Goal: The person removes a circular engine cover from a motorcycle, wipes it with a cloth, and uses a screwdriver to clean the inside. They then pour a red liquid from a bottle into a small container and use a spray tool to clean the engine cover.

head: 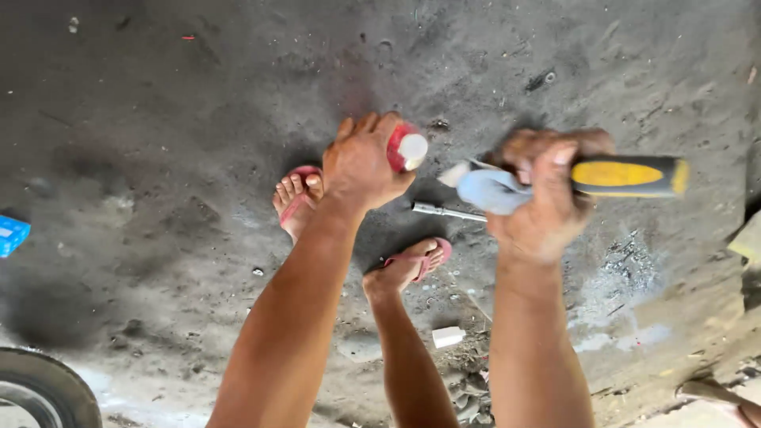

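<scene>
My left hand (361, 162) grips a small red container with a white cap (406, 148), held up in front of me. My right hand (547, 198) holds a tool with a yellow and black handle (630, 175) pointing right, together with a pale blue-grey cloth (490, 190) wrapped near the tool's front end. The two hands are a short gap apart, the container's cap close to the cloth. The tool's working end is hidden by the cloth and fingers.
Below are my feet in red sandals (297, 198) on a dirty dark concrete floor (158, 119). A metal rod-like socket tool (448, 212) lies on the floor. A small white block (448, 337), a tyre (40, 388) and a blue object (12, 234) sit around.
</scene>
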